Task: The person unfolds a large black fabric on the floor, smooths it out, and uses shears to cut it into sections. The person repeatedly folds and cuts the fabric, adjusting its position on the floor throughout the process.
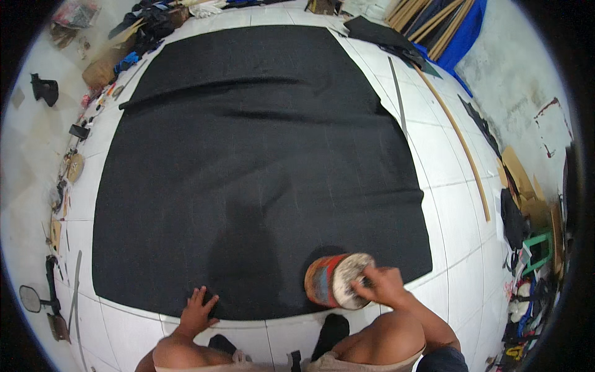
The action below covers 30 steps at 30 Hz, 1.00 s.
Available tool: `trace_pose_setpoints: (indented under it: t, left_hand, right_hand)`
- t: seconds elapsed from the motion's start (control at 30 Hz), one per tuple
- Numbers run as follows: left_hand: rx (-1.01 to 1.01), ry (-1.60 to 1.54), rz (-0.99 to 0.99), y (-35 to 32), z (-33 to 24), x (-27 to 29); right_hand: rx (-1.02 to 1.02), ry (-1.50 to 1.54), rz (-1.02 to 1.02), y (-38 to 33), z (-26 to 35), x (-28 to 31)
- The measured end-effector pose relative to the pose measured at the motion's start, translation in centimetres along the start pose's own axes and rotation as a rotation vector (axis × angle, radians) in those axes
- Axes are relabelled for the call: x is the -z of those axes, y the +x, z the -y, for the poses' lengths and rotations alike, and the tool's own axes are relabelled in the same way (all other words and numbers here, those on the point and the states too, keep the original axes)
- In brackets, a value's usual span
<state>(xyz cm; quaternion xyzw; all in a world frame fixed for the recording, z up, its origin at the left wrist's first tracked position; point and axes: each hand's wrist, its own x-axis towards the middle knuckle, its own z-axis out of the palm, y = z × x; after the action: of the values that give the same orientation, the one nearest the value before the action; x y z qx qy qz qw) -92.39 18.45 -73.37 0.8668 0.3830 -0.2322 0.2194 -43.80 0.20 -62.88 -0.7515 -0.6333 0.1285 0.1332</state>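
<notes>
On the floor before me is spread a large black sheet (260, 155) of what looks like fabric, with several creases across it. My left hand (197, 311) lies on its near edge, fingers spread flat. Near the front right of the sheet is a round can (321, 282), its side orange, red and grey, its top pale and smeared. My right hand (381, 286) is closed at the top of this can, with bent fingers reaching over the rim on the right. The exact hold of those fingers is partly hidden.
White floor tiles (458, 214) border the sheet. Right of it lie a long wooden strip (458, 133) and a thin grey strip (398, 93). A green stool (538, 253) and clutter line the right wall. A round mirror (30, 299) is at the left; rolled material (427, 28) stands far right.
</notes>
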Motion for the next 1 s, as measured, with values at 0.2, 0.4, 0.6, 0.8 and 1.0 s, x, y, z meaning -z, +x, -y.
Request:
trace_pose_setpoints:
  t: [0.2, 0.4, 0.6, 0.8, 1.0]
  left_hand:
    - [-0.017, -0.033, 0.096, 0.6, 1.1, 1.2]
    - [0.021, -0.064, 0.256, 1.5, -0.1, 5.9]
    - [0.258, -0.763, -0.054, -3.0, -7.7, 27.6]
    - [0.255, -0.666, 0.067, -11.6, -15.8, 39.7]
    - [-0.070, -0.236, 0.250, -16.4, -12.6, 37.8]
  right_hand:
    - [0.083, 0.004, 0.277, 5.4, 5.0, -0.6]
    - [-0.020, 0.018, 0.632, 3.9, 6.3, 0.5]
    - [-0.503, 0.332, 0.531, -2.9, 9.7, 16.5]
    - [-1.135, 0.435, 0.602, -24.8, 10.9, 33.4]
    - [-1.368, 0.595, 0.376, -43.7, 7.3, 32.0]
